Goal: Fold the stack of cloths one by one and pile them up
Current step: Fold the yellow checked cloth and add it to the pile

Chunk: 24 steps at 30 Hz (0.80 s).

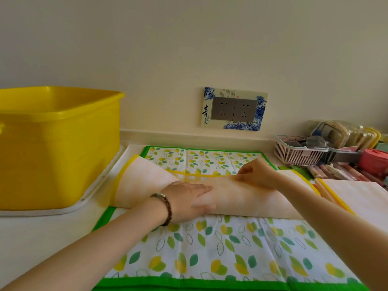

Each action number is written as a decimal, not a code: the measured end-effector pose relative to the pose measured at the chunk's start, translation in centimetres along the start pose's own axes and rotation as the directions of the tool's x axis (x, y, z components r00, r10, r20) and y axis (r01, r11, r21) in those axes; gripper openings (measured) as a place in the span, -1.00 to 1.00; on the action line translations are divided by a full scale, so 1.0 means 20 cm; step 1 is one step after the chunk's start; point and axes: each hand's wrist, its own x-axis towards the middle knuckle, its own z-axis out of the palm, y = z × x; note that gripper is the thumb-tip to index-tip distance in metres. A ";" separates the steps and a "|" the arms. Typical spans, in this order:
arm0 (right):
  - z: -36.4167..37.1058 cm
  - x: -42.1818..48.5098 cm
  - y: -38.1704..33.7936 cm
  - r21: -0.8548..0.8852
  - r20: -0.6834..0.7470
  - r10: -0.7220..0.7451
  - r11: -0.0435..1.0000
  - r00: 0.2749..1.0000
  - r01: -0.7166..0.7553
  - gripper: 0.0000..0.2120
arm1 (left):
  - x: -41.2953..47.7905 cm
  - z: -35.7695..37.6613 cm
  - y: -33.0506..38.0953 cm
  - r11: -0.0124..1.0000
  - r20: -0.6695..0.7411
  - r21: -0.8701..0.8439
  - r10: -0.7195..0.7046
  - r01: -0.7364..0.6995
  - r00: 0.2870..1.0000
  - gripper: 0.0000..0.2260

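Setting: pale counter against a cream wall, with a twin socket plate in a blue floral surround fixed just above the backsplash.
Work surface: leaf-print mat edged in green, spread over the middle of the counter and creased into panels.
Task item: white cloth trimmed in yellow, lying across the middle of the mat, doubled over with a rounded near edge and yellow-trimmed edges on the far side; left corner raised and curling off the mat.
Near side: left hand laid flat on the white cloth near its middle, fingers straight and together, pressing down; bead bracelet on the wrist.
Far side: right hand reaching further back, thumb and fingertips pinching the far edge of the white cloth by the yellow trim.
Stack: pile of more white, yellow-trimmed cloth at right, just beside the white cloth; number of layers impossible to tell.
Left of frame: yellow tub standing on a white padded mat, well apart from both hands.
Right rear: pink slotted basket against the wall, contents too blurred to name.
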 end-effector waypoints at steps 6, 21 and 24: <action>0.10 0.08 0.06 -0.034 -0.047 0.070 0.997 0.996 -0.072 -0.86 | 0.11 0.09 -0.08 0.999 0.032 0.022 -0.048 0.047 0.998 -0.41; 0.23 0.05 0.01 0.009 -0.256 0.022 1.000 0.966 -0.021 -0.79 | 0.17 0.22 -0.12 0.994 0.047 -0.025 -0.106 0.107 0.993 -0.40; 0.30 -0.01 -0.14 0.054 -0.271 -0.033 0.997 0.962 0.049 -0.69 | 0.18 0.23 -0.12 0.992 0.052 -0.042 -0.121 0.123 0.991 -0.41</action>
